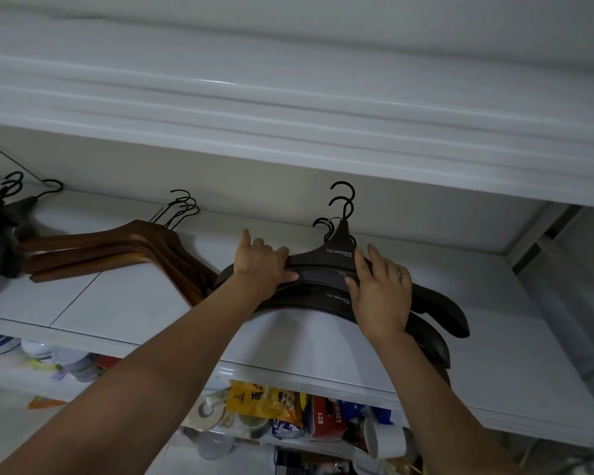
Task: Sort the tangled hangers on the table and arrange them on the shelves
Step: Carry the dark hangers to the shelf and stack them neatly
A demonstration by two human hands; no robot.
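A stack of dark brown hangers (326,258) with black hooks and white lettering lies flat on the white shelf (124,303). My left hand (263,265) grips the stack's left arm, thumb under the edge. On the middle and right part of the same stack rests my right hand (379,293), fingers spread and pressing down. To the left, a stack of reddish wooden hangers (117,248) lies flat, its right ends touching the dark stack. A third group of dark hangers (11,204) sits at the far left, partly cut off.
A white shelf board (288,108) hangs close above. Below the hangers' shelf, a lower shelf holds yellow packets (264,402), a red box (324,419), tape rolls (203,418), cups and bowls (76,365). A grey post (542,241) bounds the shelf at right.
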